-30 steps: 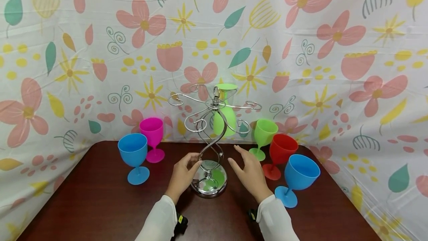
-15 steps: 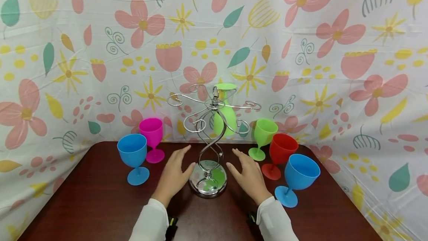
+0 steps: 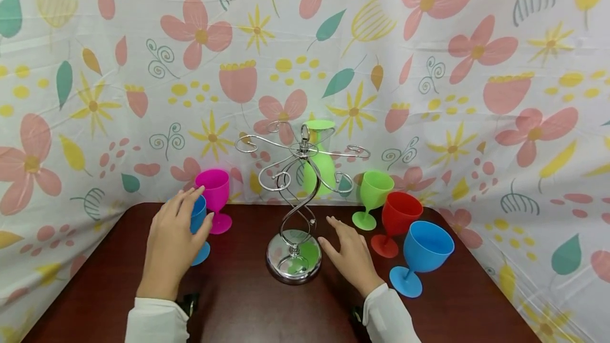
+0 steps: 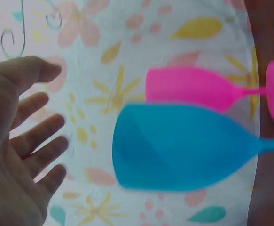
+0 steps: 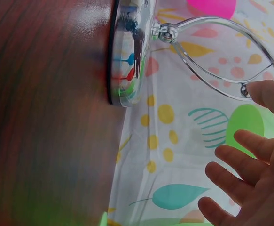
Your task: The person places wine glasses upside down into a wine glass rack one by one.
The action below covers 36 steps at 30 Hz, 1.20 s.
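My left hand (image 3: 173,240), fingers spread, hovers over the left blue goblet (image 3: 198,213) and partly hides it in the head view. In the left wrist view a gap separates the fingertips from that goblet's rim. Just behind it stands a magenta goblet (image 3: 213,190). At the table's centre is a chrome goblet rack (image 3: 281,258) with curled wire arms and a twisted stem. One light green goblet (image 3: 324,171) hangs upside down at its rear. Beside the rack's base, on the right, my right hand (image 3: 350,255) is held with relaxed fingers and nothing in it.
Along the right side of the dark wooden table (image 3: 248,311) stand an upright green goblet (image 3: 375,190), a red goblet (image 3: 399,215) and a second blue goblet (image 3: 426,250), close together. A floral cloth (image 3: 295,30) hangs behind and around the table.
My left hand has left the rack's stem and moved left to the blue goblet, fingers spreading. The right hand stays beside the rack with only a slight shift.
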Tool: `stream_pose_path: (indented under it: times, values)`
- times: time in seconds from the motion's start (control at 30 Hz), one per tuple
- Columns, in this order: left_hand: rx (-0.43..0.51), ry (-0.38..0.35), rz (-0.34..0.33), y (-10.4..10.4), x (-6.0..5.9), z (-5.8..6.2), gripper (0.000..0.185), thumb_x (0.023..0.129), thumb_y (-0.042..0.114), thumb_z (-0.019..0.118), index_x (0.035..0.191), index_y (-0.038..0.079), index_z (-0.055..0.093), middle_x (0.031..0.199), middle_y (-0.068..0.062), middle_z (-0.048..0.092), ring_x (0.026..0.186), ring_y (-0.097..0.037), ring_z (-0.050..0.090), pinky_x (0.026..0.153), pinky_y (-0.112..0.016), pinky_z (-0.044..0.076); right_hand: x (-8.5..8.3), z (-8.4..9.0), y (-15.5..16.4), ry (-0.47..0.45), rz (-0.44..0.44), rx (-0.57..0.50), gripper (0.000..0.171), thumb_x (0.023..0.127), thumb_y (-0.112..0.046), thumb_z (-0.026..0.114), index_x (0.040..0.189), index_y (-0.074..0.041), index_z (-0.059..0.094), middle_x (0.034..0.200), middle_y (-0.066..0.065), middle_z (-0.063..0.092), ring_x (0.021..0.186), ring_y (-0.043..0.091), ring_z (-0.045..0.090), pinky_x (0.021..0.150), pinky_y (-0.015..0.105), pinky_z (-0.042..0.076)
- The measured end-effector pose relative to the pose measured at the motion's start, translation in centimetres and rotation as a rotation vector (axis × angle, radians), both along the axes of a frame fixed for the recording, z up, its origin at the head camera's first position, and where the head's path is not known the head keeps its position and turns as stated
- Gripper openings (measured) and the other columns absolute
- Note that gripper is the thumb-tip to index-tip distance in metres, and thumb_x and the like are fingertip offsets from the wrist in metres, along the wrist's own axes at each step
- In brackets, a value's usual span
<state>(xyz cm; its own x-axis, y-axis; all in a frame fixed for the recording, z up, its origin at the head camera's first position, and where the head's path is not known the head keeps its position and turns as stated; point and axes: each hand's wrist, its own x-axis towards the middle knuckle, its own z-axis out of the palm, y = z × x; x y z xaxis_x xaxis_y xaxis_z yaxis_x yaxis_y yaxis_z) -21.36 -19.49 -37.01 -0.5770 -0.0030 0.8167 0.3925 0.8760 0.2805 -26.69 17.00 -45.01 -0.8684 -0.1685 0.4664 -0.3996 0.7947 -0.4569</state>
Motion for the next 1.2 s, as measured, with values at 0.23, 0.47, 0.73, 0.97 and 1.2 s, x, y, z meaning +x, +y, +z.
stream_pose_path:
  times: [0.23,0.47,0.73,0.97,1.2]
  values:
    - [0.038,-0.229,-0.004,-1.24,0.6,0.09,0.06,0.09,0.018,0.086,0.143,0.002,0.062,0.135,-0.027,0.064,0.124,-0.05,0.058,0.096,-0.07,0.052,-0.12,0.13,0.05,-0.007,0.001,-0.005,0.063,0.099,-0.034,0.077,0.153,-0.01,0.056,0.155,0.014,0.057,0.142,0.037,0.053,0.11,0.064,0.043]
    - [0.044,-0.4,0.023,-1.13,0.35,0.01,0.054,0.098,0.023,0.078,0.142,-0.004,0.062,0.135,-0.03,0.065,0.129,-0.052,0.057,0.101,-0.068,0.05,-0.2,0.45,0.32,-0.006,-0.004,-0.021,0.064,0.1,-0.033,0.077,0.155,-0.01,0.054,0.156,0.014,0.056,0.144,0.038,0.051,0.113,0.066,0.04]
    - [0.023,-0.395,0.078,-0.87,0.56,-0.42,0.035,0.097,0.014,0.079,0.127,-0.004,0.074,0.118,-0.026,0.073,0.114,-0.048,0.065,0.096,-0.065,0.055,0.1,0.34,0.5,-0.038,-0.002,-0.027,0.064,0.101,-0.033,0.076,0.155,-0.009,0.054,0.156,0.015,0.056,0.145,0.039,0.05,0.114,0.067,0.039]
    - [0.013,-0.373,0.083,-0.77,0.66,-0.67,0.029,0.096,0.01,0.08,0.121,-0.002,0.076,0.114,-0.025,0.074,0.108,-0.046,0.065,0.093,-0.064,0.057,0.16,0.32,0.52,-0.048,0.001,-0.027,0.064,0.1,-0.033,0.076,0.155,-0.009,0.053,0.156,0.015,0.056,0.145,0.039,0.05,0.114,0.067,0.039]
    - [0.008,-0.357,0.082,-0.77,0.52,-0.65,0.028,0.096,0.01,0.08,0.12,-0.002,0.076,0.114,-0.025,0.074,0.107,-0.046,0.065,0.092,-0.064,0.057,0.14,0.38,0.56,-0.038,0.008,-0.03,0.063,0.101,-0.033,0.075,0.155,-0.009,0.053,0.156,0.015,0.055,0.145,0.038,0.05,0.114,0.067,0.039]
